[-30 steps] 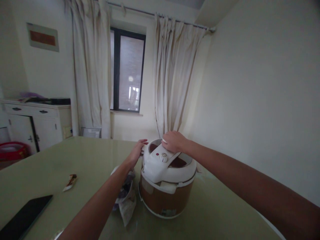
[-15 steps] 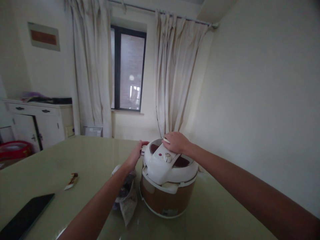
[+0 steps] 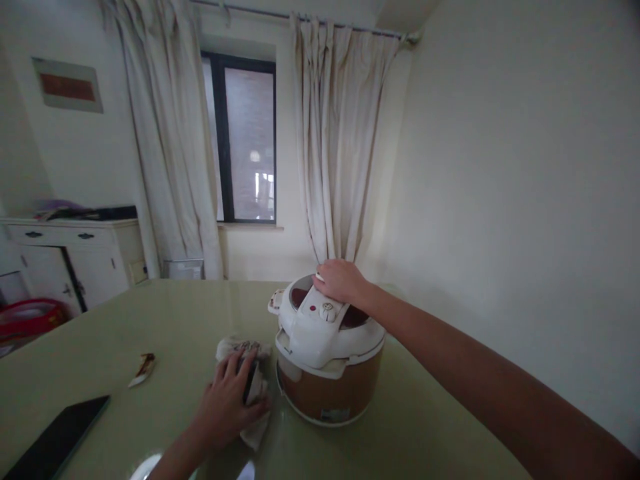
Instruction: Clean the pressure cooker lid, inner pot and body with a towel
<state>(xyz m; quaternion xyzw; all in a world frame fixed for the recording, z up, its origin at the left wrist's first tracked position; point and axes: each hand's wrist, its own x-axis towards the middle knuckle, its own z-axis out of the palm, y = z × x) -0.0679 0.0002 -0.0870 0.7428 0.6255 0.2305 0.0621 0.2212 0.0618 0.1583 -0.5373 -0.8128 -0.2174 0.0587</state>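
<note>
A rice cooker (image 3: pixel 330 393) with a white lid (image 3: pixel 310 340) and a brown body stands on the table. The lid is down, with a dial and a red dot on top. My right hand (image 3: pixel 343 280) is closed around the handle at the top of the lid; most of that handle is hidden under the fingers. To the left of the cooker lies a crumpled, light patterned cloth (image 3: pixel 237 347) with dark parts. My left hand (image 3: pixel 227 400) rests over this cloth, fingers spread and thumb out to the right.
A dark flat slab (image 3: pixel 57 437) lies at the table's near left. Beyond it is a small brown-and-white scrap (image 3: pixel 143 370). The glossy green table (image 3: pixel 190 313) reaches toward a curtained window (image 3: pixel 250 140). A white cabinet (image 3: pixel 95 260) and a red basin (image 3: pixel 35 317) are off to the left.
My left hand has left the cooker's left side handle and come down and nearer, onto the cloth. My right hand keeps its place on the lid handle. The view has turned slightly right.
</note>
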